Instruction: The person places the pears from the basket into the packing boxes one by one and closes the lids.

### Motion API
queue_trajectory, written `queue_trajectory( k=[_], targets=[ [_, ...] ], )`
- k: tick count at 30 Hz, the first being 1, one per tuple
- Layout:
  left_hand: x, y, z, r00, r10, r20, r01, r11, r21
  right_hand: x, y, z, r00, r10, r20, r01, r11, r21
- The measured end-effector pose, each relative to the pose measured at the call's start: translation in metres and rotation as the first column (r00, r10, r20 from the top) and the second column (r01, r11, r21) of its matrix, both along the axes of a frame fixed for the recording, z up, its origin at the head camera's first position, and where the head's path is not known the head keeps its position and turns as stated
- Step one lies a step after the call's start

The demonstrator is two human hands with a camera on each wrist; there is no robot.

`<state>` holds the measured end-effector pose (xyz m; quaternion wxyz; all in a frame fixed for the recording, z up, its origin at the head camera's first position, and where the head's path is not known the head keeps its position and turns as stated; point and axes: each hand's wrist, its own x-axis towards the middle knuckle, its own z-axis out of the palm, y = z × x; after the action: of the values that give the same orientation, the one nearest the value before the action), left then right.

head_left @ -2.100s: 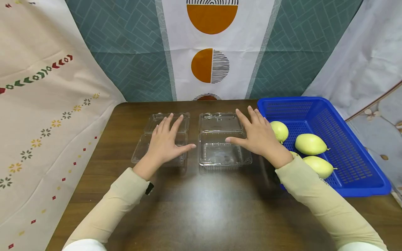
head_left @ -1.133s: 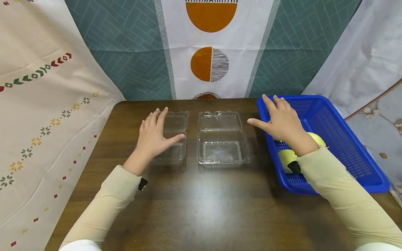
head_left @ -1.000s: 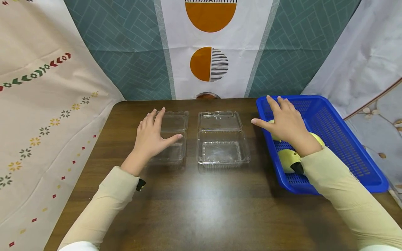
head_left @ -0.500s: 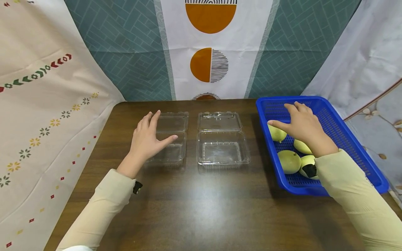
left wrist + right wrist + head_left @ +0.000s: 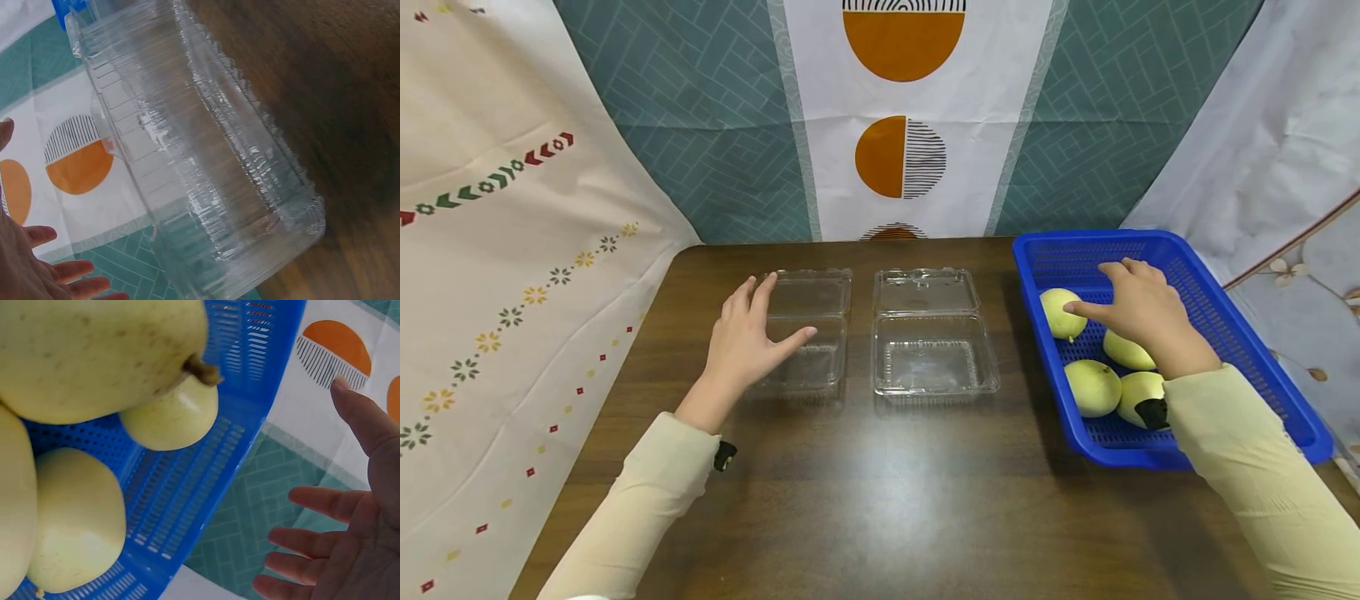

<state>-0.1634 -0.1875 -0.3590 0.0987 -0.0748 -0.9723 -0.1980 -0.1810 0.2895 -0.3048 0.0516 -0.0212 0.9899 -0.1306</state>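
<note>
My left hand hovers with spread fingers over the left side of a clear plastic clamshell box. The left wrist view shows that box apart from the fingers. A second clamshell box stands beside it, lid folded back. My right hand is above the blue plastic basket, thumb and fingers apart, holding nothing. Several pale yellow-green, pear-like fruits lie in the basket: one fruit by the thumb, another fruit partly under the hand, and a speckled, stemmed fruit close to the right wrist camera.
The boxes and basket stand on a brown wooden table. A green and white patterned cloth hangs behind its back edge. A cream cloth hangs along the left side, and a white cloth on the right.
My right hand has moved right from above the right-hand box to over the basket, uncovering the fruits. My left hand has drawn back to the left. The boxes and basket have stayed put.
</note>
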Motion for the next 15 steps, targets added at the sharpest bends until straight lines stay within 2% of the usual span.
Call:
queue_trajectory(
  k=[15],
  targets=[
    [0.003,-0.008,-0.017,0.999,0.031,0.016,-0.032,0.999,0.030,-0.004,0.020,-0.013,0.999,-0.038,0.038,0.036,0.998,0.049]
  ],
)
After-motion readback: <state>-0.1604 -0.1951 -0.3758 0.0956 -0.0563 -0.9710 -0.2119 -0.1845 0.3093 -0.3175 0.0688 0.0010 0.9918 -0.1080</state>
